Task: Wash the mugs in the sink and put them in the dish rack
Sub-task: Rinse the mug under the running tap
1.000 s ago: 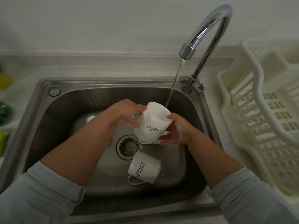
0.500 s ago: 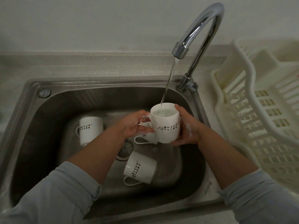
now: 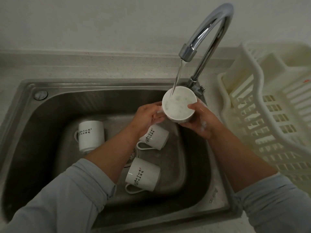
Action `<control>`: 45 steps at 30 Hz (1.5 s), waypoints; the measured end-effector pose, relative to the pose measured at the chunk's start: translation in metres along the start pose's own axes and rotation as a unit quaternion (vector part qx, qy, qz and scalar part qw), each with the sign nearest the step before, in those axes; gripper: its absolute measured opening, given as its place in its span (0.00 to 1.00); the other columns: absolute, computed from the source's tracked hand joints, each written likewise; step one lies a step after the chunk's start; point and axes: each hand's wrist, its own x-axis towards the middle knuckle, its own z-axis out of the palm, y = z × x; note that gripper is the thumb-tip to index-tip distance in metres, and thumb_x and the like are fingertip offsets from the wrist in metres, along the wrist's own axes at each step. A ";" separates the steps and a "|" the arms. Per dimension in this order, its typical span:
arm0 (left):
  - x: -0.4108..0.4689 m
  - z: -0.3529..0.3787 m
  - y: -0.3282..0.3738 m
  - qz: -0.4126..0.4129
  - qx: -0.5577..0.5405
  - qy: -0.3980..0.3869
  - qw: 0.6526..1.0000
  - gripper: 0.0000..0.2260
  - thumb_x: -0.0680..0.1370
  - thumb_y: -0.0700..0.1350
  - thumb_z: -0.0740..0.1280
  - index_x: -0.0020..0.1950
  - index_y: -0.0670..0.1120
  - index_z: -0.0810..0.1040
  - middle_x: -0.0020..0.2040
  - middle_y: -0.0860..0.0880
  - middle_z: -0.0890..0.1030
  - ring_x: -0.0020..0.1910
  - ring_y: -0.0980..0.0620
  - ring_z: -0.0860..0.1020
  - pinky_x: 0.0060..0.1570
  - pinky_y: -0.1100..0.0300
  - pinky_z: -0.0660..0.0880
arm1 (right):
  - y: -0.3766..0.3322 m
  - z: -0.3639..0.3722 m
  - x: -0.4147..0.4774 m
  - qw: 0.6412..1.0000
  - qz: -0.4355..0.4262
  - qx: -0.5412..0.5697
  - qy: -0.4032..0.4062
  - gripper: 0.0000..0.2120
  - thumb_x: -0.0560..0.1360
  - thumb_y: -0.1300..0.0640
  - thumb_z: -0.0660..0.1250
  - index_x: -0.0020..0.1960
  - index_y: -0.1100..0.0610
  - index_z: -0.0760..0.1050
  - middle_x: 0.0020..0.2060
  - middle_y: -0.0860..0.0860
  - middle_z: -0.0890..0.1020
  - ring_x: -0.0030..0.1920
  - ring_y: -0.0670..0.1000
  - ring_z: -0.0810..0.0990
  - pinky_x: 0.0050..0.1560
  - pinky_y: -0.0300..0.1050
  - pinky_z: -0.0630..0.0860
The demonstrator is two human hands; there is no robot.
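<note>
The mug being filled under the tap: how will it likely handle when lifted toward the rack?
Likely heavy for its size: the held mug is upright and nearly full of water. Probably slippery: it is wet, and suds cling to the right hand gripping it. It looks ceramic, so stiff but apt to chip if dropped on the steel sink.

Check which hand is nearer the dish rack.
Right. The right hand grips the held mug on its side facing the dish rack; the left hand holds the mug's opposite side.
</note>
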 end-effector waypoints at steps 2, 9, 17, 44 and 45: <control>0.000 -0.001 0.004 0.036 0.019 -0.002 0.999 0.06 0.75 0.39 0.65 0.49 0.43 0.81 0.61 0.46 0.79 0.56 0.45 0.80 0.59 0.47 0.75 | -0.002 0.003 0.001 0.999 -0.025 0.019 -0.016 0.22 0.69 0.65 0.62 0.60 0.48 0.72 0.59 0.55 0.74 0.58 0.58 0.74 0.38 0.49 0.80; -0.008 -0.005 0.022 0.161 0.115 0.063 0.978 0.13 0.75 0.35 0.67 0.31 0.42 0.75 0.61 0.51 0.76 0.53 0.54 0.78 0.46 0.60 0.79 | 0.000 0.015 0.014 0.993 -0.060 0.090 -0.050 0.27 0.70 0.70 0.56 0.66 0.52 0.70 0.64 0.59 0.71 0.63 0.63 0.71 0.52 0.56 0.79; -0.035 -0.022 0.047 0.266 0.439 0.158 0.844 0.11 0.74 0.43 0.70 0.36 0.36 0.80 0.59 0.54 0.78 0.51 0.61 0.74 0.47 0.79 0.64 | 0.015 0.049 0.020 0.987 0.016 0.161 -0.021 0.19 0.77 0.67 0.55 0.67 0.58 0.66 0.57 0.61 0.75 0.51 0.59 0.77 0.40 0.51 0.82; -0.090 -0.050 -0.038 -0.314 0.092 0.070 0.943 0.17 0.81 0.51 0.58 0.34 0.47 0.67 0.24 0.50 0.77 0.23 0.58 0.78 0.21 0.70 0.67 | 0.094 -0.002 -0.004 0.942 0.314 -0.111 -0.046 0.30 0.66 0.37 0.69 0.58 0.58 0.77 0.46 0.58 0.84 0.43 0.57 0.83 0.49 0.52 0.79; -0.091 -0.049 -0.039 -0.318 0.100 0.063 0.941 0.17 0.81 0.52 0.58 0.34 0.47 0.66 0.24 0.50 0.77 0.23 0.58 0.78 0.22 0.70 0.66 | 0.093 -0.004 -0.004 0.937 0.325 -0.117 -0.048 0.33 0.64 0.37 0.71 0.60 0.58 0.77 0.48 0.59 0.83 0.46 0.58 0.82 0.54 0.54 0.77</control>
